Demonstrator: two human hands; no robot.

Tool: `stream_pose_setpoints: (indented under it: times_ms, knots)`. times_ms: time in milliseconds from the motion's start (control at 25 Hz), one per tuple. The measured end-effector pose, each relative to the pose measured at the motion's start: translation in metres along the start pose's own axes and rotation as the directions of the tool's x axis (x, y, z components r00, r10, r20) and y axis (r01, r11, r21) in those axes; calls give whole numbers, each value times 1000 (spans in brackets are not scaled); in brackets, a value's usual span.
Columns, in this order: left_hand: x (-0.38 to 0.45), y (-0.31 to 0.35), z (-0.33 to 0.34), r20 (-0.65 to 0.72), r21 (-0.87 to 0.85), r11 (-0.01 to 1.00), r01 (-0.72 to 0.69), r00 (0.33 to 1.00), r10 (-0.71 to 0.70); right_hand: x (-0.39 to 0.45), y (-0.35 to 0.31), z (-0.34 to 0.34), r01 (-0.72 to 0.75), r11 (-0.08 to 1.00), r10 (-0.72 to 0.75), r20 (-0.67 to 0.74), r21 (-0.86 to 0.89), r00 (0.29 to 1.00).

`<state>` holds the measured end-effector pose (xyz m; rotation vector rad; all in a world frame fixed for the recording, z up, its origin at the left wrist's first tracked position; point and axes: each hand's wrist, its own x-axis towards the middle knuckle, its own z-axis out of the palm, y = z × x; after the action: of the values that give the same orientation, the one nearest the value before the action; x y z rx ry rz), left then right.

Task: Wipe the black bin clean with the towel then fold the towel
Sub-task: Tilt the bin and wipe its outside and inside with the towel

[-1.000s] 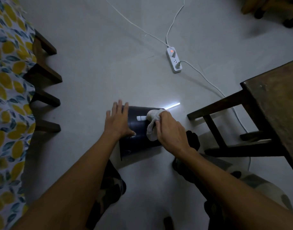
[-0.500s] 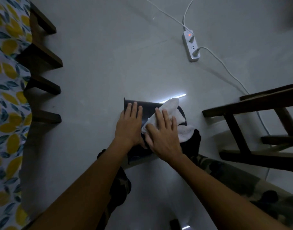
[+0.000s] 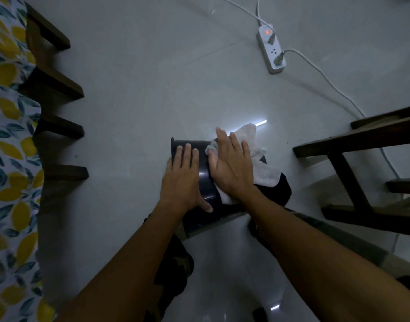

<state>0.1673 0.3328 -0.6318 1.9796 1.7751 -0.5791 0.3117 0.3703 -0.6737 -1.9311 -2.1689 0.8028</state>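
The black bin (image 3: 205,180) lies on its side on the grey floor between my knees. My left hand (image 3: 183,180) rests flat on the bin's left side, fingers together and pointing away, steadying it. My right hand (image 3: 232,166) presses flat on the white towel (image 3: 259,163), which is spread over the bin's upper right side. The towel's far corner sticks out beyond my fingertips. Most of the bin's right half is hidden under the towel and my hand.
A dark wooden chair (image 3: 362,173) stands close on the right. Dark wooden furniture legs (image 3: 57,129) and a lemon-print cloth (image 3: 6,159) line the left. A white power strip (image 3: 271,52) with cables lies on the floor beyond.
My right hand has gone from bunching the towel to pressing it flat, and has slid it farther away across the bin. My left hand stays on the bin. The camera has tilted downward.
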Motion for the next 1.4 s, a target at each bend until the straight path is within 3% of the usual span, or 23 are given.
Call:
stream_pose_setpoints:
  times_ms: [120,280,360,480,640,800,960,1120,1200,1280,1400]
  knots:
    - [1,0,-4,-2,-23,1000,0,1000,0,26,23,-6,-125,991,126,32,-42,991]
    - [3,2,-5,-9,-32,999,20,1000,-20,-6,44,-9,-172,985,171,-122,3,978]
    - [4,1,-3,-7,-33,999,31,999,-32,-56,36,1,-96,995,95,-166,2,982]
    - [2,-1,2,-27,-36,999,16,1000,-17,-104,15,18,108,991,-113,-58,-80,992]
    - [-5,0,8,-56,-61,998,-2,998,-2,-50,4,12,341,931,-335,63,-129,940]
    - [5,-1,-2,-13,-65,998,10,1000,-11,24,6,11,135,985,-129,60,-110,990]
    - [14,-4,-10,15,-27,1000,12,1000,-12,62,37,-4,-71,990,76,34,-118,997]
    - [14,-3,-5,8,12,1000,13,1000,-13,-5,54,-10,-49,999,51,-151,21,987]
    - [15,-4,-5,10,4,1000,13,1000,-13,-59,37,6,-72,997,70,-151,-9,986]
    - [13,-3,-2,0,-2,1000,7,1000,-7,-94,19,21,22,995,-31,-88,-100,996]
    - [5,-2,5,-32,-5,1000,-2,999,2,-77,2,17,223,974,-222,25,-37,975]
